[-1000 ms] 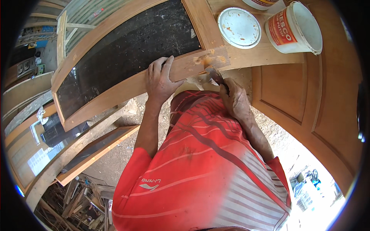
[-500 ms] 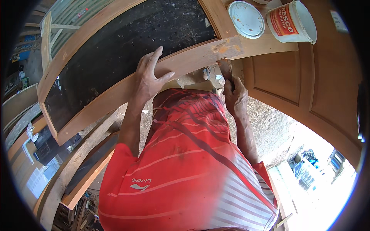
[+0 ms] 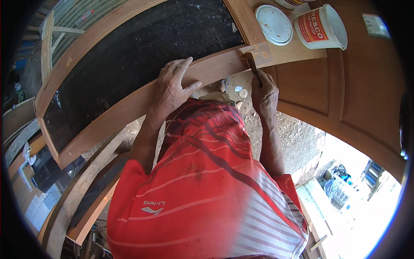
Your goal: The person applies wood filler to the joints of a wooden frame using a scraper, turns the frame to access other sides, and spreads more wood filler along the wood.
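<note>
Left hand (image 3: 172, 88) lies spread over the near rail of the wooden door (image 3: 129, 103), thumb hooked on its edge, gripping nothing else. Right hand (image 3: 264, 90) is closed round a putty knife (image 3: 252, 64), blade tip on the pale filler patch (image 3: 261, 52) at the rail joint. Open tub (image 3: 323, 28) and its lid (image 3: 274, 24) sit on the door just beyond. Risk: a steep blade angle could gouge the wood or drag filler out of the joint.
</note>
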A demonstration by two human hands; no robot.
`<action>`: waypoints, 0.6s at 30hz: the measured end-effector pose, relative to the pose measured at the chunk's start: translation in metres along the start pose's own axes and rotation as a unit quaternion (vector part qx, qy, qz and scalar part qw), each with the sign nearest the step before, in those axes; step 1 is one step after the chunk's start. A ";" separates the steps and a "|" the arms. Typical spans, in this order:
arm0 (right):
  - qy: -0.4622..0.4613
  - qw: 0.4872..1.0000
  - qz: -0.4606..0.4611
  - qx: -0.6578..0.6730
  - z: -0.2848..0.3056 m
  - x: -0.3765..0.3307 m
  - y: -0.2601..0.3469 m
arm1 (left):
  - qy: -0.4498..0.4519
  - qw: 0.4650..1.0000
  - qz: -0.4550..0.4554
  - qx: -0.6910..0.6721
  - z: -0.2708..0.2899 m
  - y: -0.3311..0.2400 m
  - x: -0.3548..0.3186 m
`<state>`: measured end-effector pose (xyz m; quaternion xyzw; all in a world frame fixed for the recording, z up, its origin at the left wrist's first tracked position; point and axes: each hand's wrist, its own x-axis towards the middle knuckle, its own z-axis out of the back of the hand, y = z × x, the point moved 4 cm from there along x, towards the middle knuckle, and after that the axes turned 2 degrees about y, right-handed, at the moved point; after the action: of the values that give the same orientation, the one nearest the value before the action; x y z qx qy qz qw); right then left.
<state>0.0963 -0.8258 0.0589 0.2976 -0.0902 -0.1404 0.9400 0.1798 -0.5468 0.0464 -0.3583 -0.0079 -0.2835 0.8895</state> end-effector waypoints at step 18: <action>0.153 0.954 0.095 -0.240 0.007 -0.001 0.052 | 0.000 1.000 0.007 -0.013 0.005 -0.004 0.001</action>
<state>0.1048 -0.7887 0.0944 0.0708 0.0636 -0.0207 0.9952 0.1793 -0.5469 0.0528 -0.3697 -0.0015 -0.2776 0.8867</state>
